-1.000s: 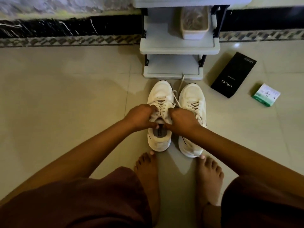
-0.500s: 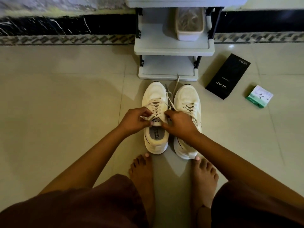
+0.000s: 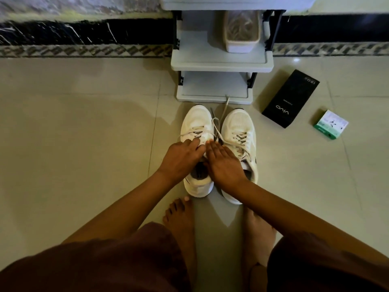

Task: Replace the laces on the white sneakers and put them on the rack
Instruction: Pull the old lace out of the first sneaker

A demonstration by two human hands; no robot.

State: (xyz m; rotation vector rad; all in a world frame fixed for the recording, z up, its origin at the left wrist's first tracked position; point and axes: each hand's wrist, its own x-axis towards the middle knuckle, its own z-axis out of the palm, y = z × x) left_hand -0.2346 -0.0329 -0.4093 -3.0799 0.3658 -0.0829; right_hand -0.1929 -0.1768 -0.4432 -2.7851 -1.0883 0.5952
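You are lacing the nearer-left shoe of the pair, just in front of the grey plastic two-shelf shoe rack (image 3: 221, 64).

Both low white mesh sneakers stand toe-first toward the rack's bottom shelf, not yet on it: the left sneaker (image 3: 196, 125) under your hands, the right sneaker (image 3: 239, 131) touching it and seemingly laced. Your left hand (image 3: 181, 159) and right hand (image 3: 223, 163) lie side by side over the left sneaker's tongue, fingers fairly straight on the pale flat shoelace (image 3: 216, 127), whose loose ends trail toward the rack; whether either hand pinches it, you cannot tell. Next, I judge, you must gather both ends, tighten and tie. Your hands hide the upper eyelets, so how far the lacing reaches is unclear.
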